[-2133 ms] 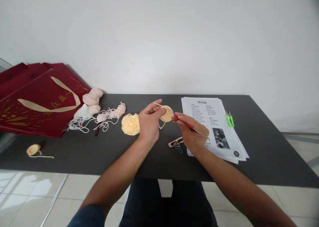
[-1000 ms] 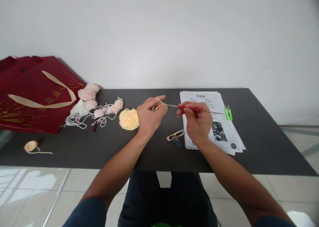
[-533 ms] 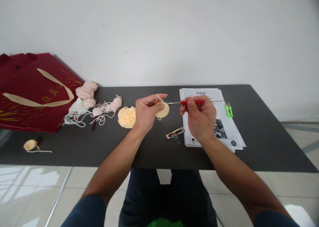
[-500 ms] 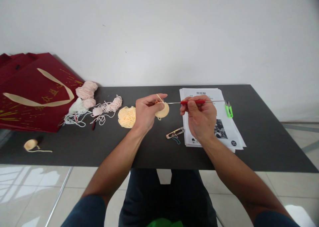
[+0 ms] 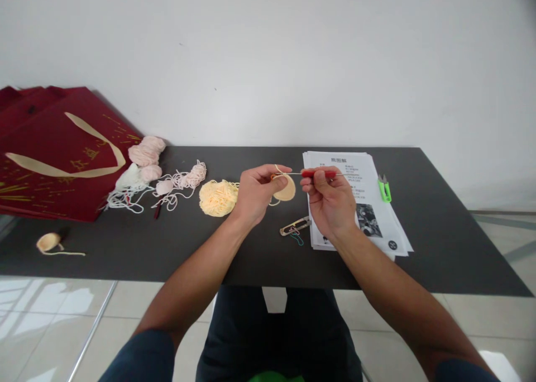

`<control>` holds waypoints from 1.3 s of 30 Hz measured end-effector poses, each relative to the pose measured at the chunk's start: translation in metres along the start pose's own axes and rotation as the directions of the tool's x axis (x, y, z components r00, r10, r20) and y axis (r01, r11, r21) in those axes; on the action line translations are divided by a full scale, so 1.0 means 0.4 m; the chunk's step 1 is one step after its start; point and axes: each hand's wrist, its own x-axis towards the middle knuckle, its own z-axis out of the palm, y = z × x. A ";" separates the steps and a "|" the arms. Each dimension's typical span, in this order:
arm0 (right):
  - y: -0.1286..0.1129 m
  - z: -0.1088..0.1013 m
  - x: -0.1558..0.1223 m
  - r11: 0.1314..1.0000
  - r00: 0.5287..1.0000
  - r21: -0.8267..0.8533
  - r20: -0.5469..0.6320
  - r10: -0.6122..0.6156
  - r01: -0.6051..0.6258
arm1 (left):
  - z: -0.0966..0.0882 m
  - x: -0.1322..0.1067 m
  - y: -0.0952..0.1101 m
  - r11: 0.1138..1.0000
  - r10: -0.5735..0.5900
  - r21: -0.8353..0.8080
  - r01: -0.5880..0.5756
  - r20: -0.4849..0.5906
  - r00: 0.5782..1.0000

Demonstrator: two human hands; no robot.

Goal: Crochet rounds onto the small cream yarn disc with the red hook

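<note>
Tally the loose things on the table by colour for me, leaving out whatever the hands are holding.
Pink yarn bundles: 4
Yellow or cream yarn pieces: 2
White yarn tangle: 1
White paper stack: 1
Green snips: 1
Red bag: 1
Total: 10

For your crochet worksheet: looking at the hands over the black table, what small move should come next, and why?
Probably draw the crochet hook back to the right, pulling yarn through. The right hand grips its red handle, its tip sits at the edge of the small round piece pinched by the left hand, and a strand loops over the left forefinger.
</note>
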 end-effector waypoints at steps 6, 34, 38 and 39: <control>0.005 0.010 -0.003 0.999 0.999 -0.003 -0.040 0.037 -0.037 | 0.005 0.000 -0.004 0.984 0.124 0.139 -0.110 -0.094 0.988; 0.027 0.010 -0.056 0.667 0.871 -0.574 0.196 -0.450 0.474 | 0.014 -0.003 0.002 0.992 -0.034 -0.127 0.013 -0.166 0.985; 0.038 -0.002 -0.062 0.560 0.794 -0.575 0.322 -0.516 0.596 | 0.015 -0.003 0.018 0.968 -0.119 -0.239 0.083 -0.139 0.983; 0.039 -0.004 -0.062 0.553 0.785 -0.567 0.337 -0.520 0.610 | 0.014 -0.003 0.022 0.960 -0.135 -0.261 0.100 -0.121 0.983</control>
